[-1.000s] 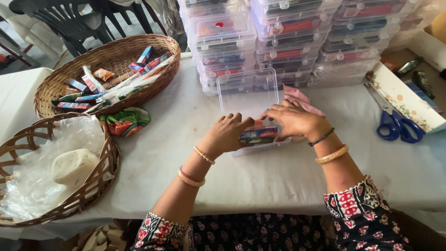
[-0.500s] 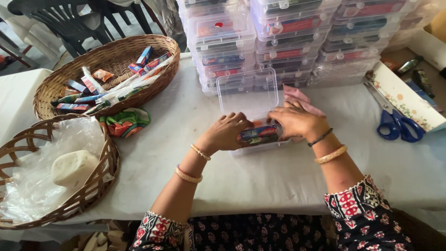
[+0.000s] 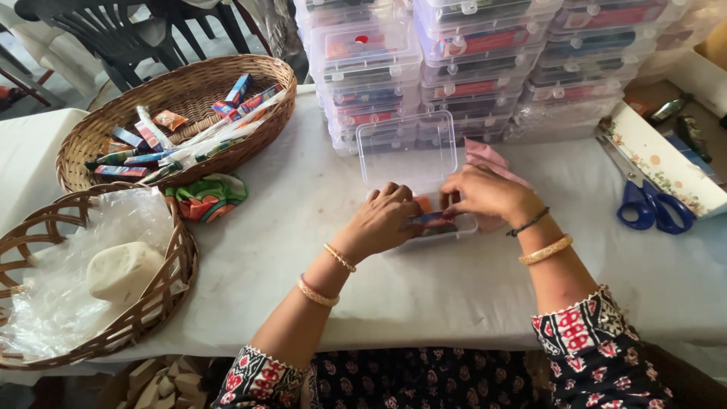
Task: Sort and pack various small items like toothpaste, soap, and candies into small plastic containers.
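Note:
A small clear plastic box lies open on the white table, its lid tipped back. My left hand rests on the box's near left side, fingers curled onto coloured packets inside. On the right side of the box is my right hand, its fingers pressing down on the same packets. How many packets lie in the box is hidden by both hands. A pink cloth peeks out behind my right hand.
Stacks of filled clear boxes stand behind. A wicker basket of coloured packets sits far left, another basket with plastic wrap and a pale block near left. Blue scissors and a floral tray lie right. A folded colourful cloth lies by the baskets.
Both hands stay over the open box; my left hand has shifted slightly right, further onto the packets. The box and everything else have not moved.

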